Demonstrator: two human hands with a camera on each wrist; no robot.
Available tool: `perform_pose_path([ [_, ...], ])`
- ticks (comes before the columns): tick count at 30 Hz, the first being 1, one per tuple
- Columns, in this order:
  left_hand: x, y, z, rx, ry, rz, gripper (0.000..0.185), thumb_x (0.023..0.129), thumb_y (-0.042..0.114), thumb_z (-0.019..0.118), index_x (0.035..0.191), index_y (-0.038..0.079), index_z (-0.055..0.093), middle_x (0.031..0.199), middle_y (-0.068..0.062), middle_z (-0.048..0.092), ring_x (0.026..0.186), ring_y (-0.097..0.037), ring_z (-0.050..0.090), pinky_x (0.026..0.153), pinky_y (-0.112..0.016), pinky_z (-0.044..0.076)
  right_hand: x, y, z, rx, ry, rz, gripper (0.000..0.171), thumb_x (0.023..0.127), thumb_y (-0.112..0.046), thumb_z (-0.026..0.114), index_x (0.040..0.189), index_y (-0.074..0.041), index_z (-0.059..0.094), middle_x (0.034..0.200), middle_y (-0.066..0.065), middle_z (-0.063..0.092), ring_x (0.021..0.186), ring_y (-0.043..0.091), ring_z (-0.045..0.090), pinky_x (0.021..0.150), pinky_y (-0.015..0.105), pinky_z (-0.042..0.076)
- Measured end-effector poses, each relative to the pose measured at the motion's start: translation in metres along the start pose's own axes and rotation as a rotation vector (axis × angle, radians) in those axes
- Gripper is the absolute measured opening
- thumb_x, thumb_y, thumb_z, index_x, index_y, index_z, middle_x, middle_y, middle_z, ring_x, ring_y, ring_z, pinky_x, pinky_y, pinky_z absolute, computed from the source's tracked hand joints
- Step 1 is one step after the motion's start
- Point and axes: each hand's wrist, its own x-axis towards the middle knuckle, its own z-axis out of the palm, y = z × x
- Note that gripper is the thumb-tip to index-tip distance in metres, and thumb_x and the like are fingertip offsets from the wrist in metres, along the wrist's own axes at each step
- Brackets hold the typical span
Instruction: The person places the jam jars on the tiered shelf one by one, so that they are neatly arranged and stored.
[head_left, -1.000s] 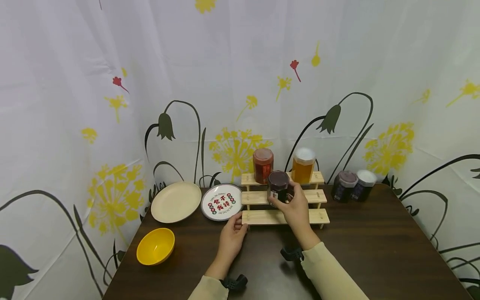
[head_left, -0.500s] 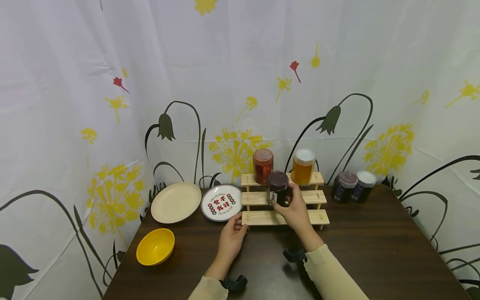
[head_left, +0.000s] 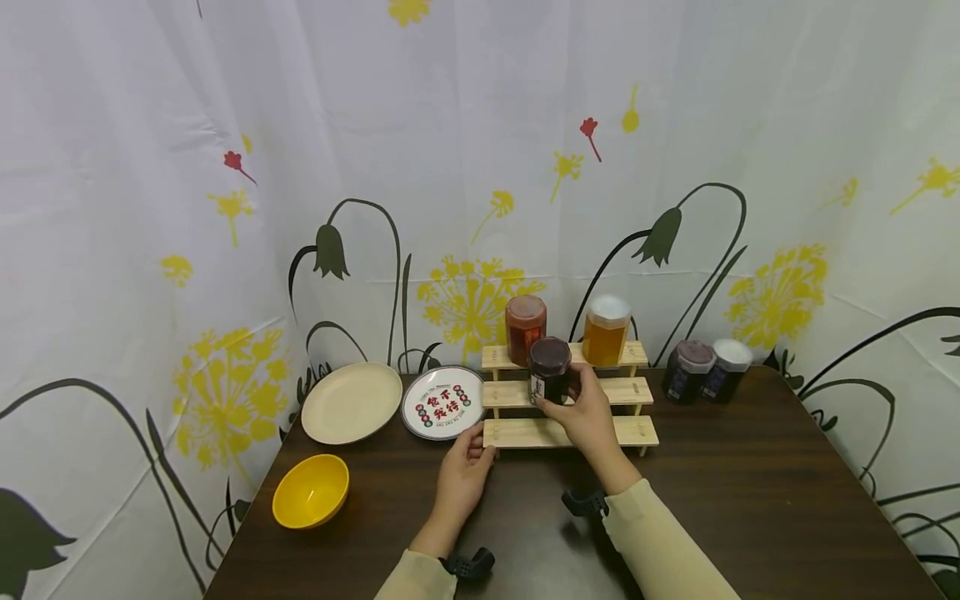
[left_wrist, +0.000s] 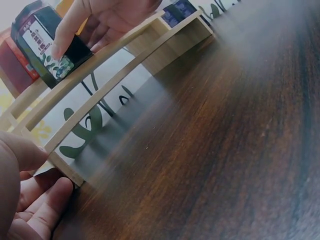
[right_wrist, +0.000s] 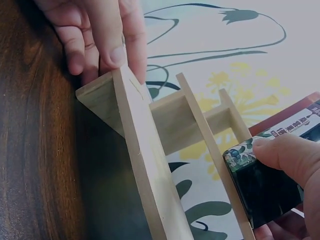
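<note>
The dark purple jam jar with a printed label [head_left: 550, 370] is sitting at the middle step of the three-tier pale wooden stepped rack [head_left: 517, 434], and I am seeing my right hand [head_left: 587, 414] grasping it, thumb and fingers curled round its sides. From the right wrist view the thumb is pressing on the jar's label edge just above the wooden slat. The grip of my left hand [head_left: 465, 467] is lying relaxed, fingers fairly straight, fingertips touching the left end of the rack's lowest step; the left wrist view is showing those fingers against the rack's corner on the dark brown wooden worktop [head_left: 750, 500].

Behind the held jar, on the top step, a red-filled jar [head_left: 525, 328] and an amber honey jar with a white lid [head_left: 606, 330] are standing upright, well apart from each other. To the right of the rack, two dark jars [head_left: 707, 371] are standing side by side on the worktop. To the left are lying a white plate with red printed characters [head_left: 443, 403], a plain cream plate [head_left: 352, 403] and, nearer me, a yellow bowl [head_left: 311, 492].
</note>
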Motion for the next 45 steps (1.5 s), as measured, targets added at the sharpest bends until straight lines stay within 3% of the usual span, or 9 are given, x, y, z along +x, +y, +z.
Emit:
perform_pose_path([
  [24,0.0011,-0.0014,-0.0024,-0.004,0.005,0.004,0.048,0.103,0.008,0.073,0.148,-0.001,0.061,0.118,-0.019,0.074,0.094,-0.016,0.069,0.077,-0.019,0.057,0.0027,-0.0050,0.0008,-0.010,0.001,0.057,0.067,0.083,-0.016,0.098,0.139,-0.011,0.061,0.146,0.013,0.066,0.141,0.034,0.064,0.120,0.048,0.051],
  [31,0.0006,-0.0010,-0.0009,0.014,0.009,0.015,0.046,0.103,0.008,0.073,0.147,-0.001,0.062,0.117,-0.017,0.074,0.092,-0.010,0.068,0.077,-0.020,0.059,0.0003,-0.0034,0.0027,-0.044,0.023,0.027,0.069,0.083,-0.016,0.097,0.141,-0.009,0.060,0.146,0.016,0.067,0.140,0.037,0.064,0.119,0.053,0.052],
  [38,0.0001,-0.0004,0.0007,-0.008,0.005,0.001,0.047,0.103,0.008,0.073,0.147,-0.001,0.062,0.118,-0.018,0.074,0.094,-0.014,0.068,0.077,-0.019,0.057,-0.0009,-0.0023,0.0008,-0.047,0.008,0.014,0.075,0.084,-0.015,0.096,0.147,-0.008,0.056,0.150,0.017,0.062,0.144,0.039,0.060,0.121,0.055,0.050],
  [45,-0.0007,0.0010,0.0007,-0.010,0.001,0.006,0.048,0.103,0.009,0.074,0.148,-0.001,0.062,0.119,-0.018,0.074,0.095,-0.016,0.069,0.077,-0.019,0.057,-0.0030,-0.0030,-0.0052,-0.025,-0.031,0.011,0.083,0.084,-0.007,0.095,0.153,-0.005,0.049,0.152,0.018,0.052,0.150,0.039,0.053,0.125,0.049,0.046],
])
